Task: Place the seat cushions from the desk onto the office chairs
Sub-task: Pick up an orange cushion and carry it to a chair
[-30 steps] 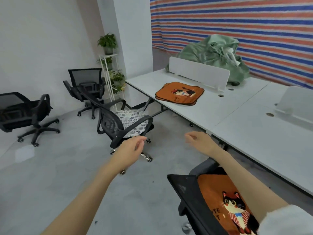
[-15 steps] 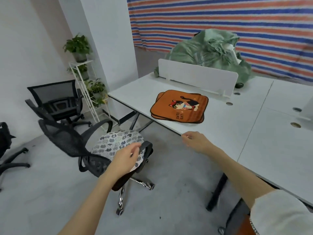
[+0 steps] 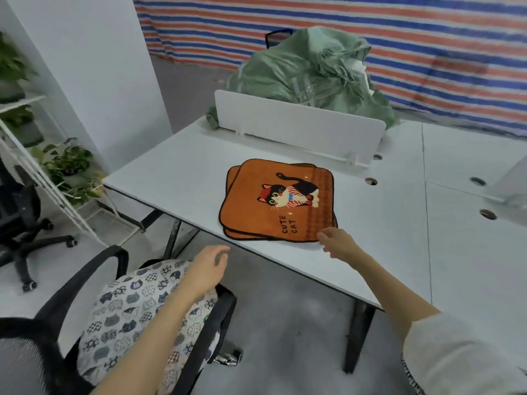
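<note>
I see two square orange plush seat cushions (image 3: 276, 201) with rounded corners and dark piped edges, stacked slightly askew on the white laminate bench (image 3: 176, 178); the top one bears a stitched cat and the words CUTE CAT. My right hand (image 3: 339, 244) reaches to the near right corner of the stack, fingers loosely spread and empty, fingertips at or just touching the edge; I cannot tell which. My left hand (image 3: 209, 265) hovers open, holding nothing, over the black mesh office chair (image 3: 205, 337), which already carries a white cat-print cushion (image 3: 128, 317). I judge the orange cushions light, thin and floppy, with a napped top that grips well; they should sag if lifted by one corner, so I would pinch the top one's near edge, peel it off its mate, then support it with both hands
</note>
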